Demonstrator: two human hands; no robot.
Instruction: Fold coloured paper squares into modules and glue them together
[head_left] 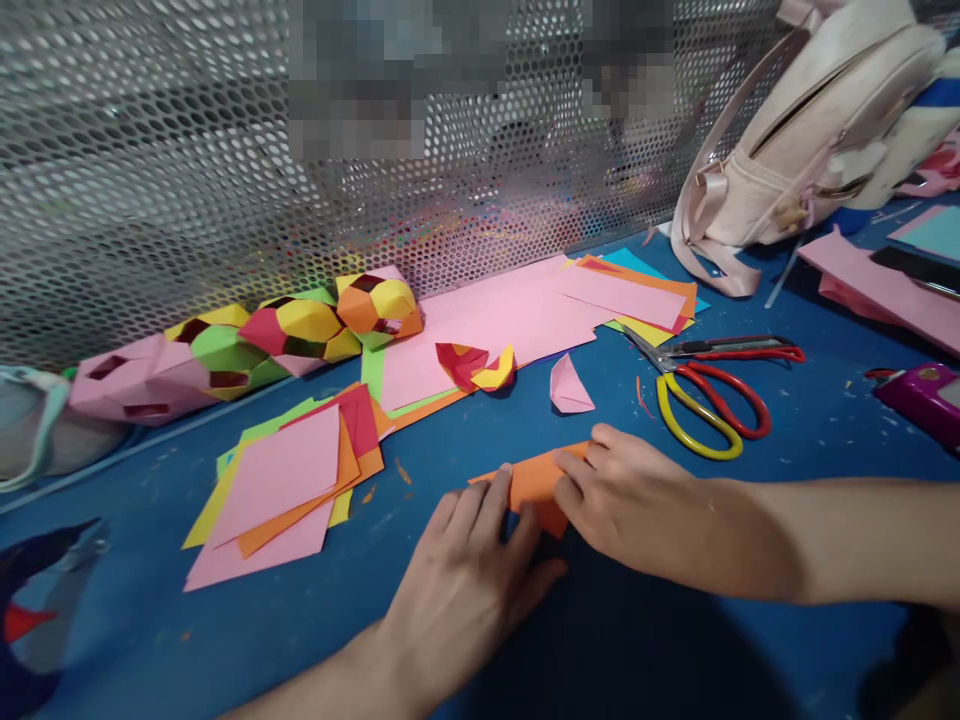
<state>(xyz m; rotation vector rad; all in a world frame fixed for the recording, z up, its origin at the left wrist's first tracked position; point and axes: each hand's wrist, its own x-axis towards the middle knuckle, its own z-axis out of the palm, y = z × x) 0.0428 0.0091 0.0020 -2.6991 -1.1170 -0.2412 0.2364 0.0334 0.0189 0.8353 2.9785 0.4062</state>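
A folded strip of orange paper (pixel 534 490) lies on the blue table under both hands. My left hand (pixel 469 570) holds its left end down with bent fingers, the thumb close to the near edge. Curled fingers of my right hand (pixel 619 490) press on the right part of the same paper. Just beyond stand a small folded pink piece (pixel 570 386) and a joined red and yellow folded piece (pixel 474 368). Scissors (pixel 694 400) with one yellow and one red handle lie beyond my right hand, their blades partly open.
A stack of coloured paper squares (pixel 281 480) lies at left. Long pink sheets (pixel 495 300) and a chain of folded paper shapes (pixel 262 340) run along the perforated metal panel (pixel 187 200). A utility knife (pixel 735 348), pale backpack (pixel 787 150) and purple tool (pixel 922 400) are at right.
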